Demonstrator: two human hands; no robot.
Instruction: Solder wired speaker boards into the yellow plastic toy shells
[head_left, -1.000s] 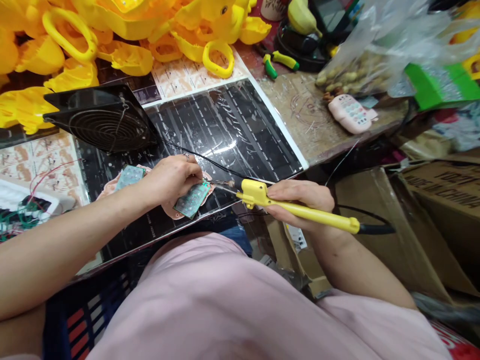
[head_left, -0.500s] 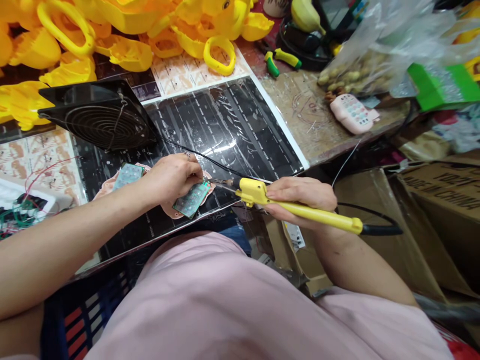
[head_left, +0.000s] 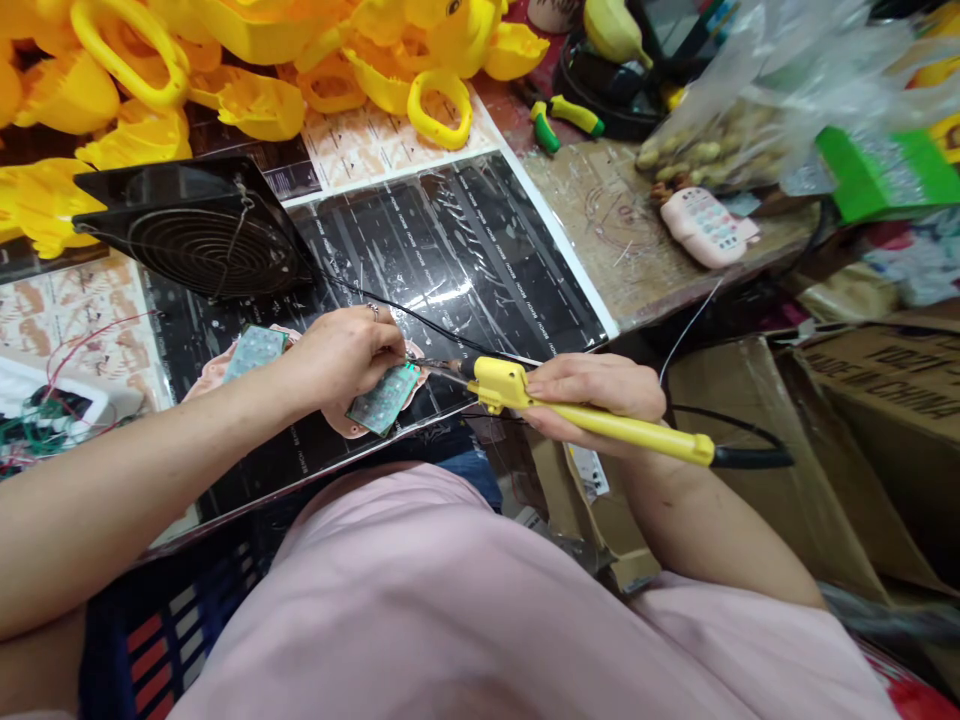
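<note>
My right hand [head_left: 592,390] is wrapped round a yellow soldering iron [head_left: 622,430]. Its tip points left and meets the near end of a green circuit board [head_left: 384,398]. That board lies tilted in a pink plastic shell [head_left: 341,424]. My left hand [head_left: 352,350] is pinched at the upper edge of this board; what sits between the fingertips is hidden. Under my left wrist, a second circuit board [head_left: 256,352] rests on another pink shell [head_left: 214,376], partly covered by the forearm.
A black fan [head_left: 202,235] stands behind my left hand. Yellow plastic parts [head_left: 262,100] are heaped at the back. Green-yellow pliers [head_left: 574,115], a pink toy phone [head_left: 705,228] and a bag of peanuts [head_left: 705,150] lie right. Wires fill a white tray [head_left: 90,390]; cardboard boxes [head_left: 885,400] stand below.
My right hand and the soldering iron have shifted slightly left, with the handle's rear end moving most. My left hand stays at the board.
</note>
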